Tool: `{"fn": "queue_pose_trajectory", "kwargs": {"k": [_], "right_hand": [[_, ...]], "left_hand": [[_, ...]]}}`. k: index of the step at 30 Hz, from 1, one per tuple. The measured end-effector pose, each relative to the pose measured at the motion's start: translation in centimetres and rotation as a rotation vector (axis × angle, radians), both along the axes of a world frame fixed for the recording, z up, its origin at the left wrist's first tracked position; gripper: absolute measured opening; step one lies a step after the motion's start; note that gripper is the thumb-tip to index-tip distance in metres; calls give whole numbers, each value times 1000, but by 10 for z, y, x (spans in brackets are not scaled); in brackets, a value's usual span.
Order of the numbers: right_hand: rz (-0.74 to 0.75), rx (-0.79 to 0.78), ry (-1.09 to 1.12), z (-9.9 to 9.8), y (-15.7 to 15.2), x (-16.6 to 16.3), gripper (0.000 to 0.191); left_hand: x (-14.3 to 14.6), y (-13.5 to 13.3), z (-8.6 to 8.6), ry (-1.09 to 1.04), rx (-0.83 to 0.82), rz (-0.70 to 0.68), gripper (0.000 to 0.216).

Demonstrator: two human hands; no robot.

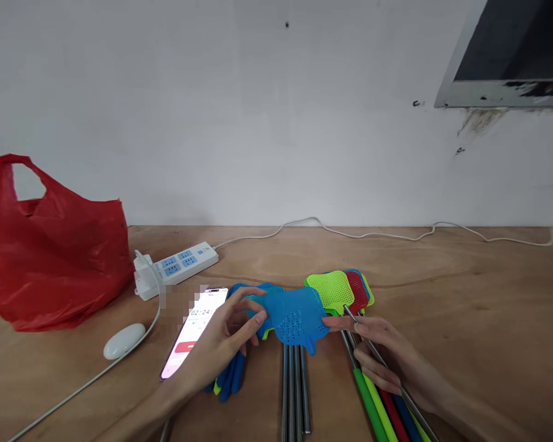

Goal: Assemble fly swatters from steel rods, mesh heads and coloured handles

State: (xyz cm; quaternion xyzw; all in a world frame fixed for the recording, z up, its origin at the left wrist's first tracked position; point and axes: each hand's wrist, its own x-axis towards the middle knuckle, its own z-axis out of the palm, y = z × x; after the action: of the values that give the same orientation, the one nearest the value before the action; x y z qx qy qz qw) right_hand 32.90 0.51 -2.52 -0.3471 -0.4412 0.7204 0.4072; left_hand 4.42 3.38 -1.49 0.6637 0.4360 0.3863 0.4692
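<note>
My left hand [221, 344] rests over a stack of blue flyswatter heads [239, 368], its fingertips pinching the left edge of a blue perforated swatter head [299, 319]. My right hand [391, 359] touches that head's right edge with a fingertip and curls around a thin metal rod [373, 350]. Behind it lie finished swatters with green [334, 290], red and blue heads, and coloured handles [378, 405] running toward me. Several bare metal rods [295, 387] lie between my hands.
A lit phone [196, 328] lies left of my left hand. Farther left are a white oval device [123, 341], a white power strip [177, 265] with cables and a red plastic bag [50, 258]. The wooden table [465, 307] meets a white wall.
</note>
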Motion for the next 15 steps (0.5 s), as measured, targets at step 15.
{"fn": "queue_pose_trajectory", "kwargs": {"k": [15], "right_hand": [[-75, -100, -43, -1, 6, -1, 35]], "left_hand": [[-18, 21, -9, 214, 87, 140, 35]]}}
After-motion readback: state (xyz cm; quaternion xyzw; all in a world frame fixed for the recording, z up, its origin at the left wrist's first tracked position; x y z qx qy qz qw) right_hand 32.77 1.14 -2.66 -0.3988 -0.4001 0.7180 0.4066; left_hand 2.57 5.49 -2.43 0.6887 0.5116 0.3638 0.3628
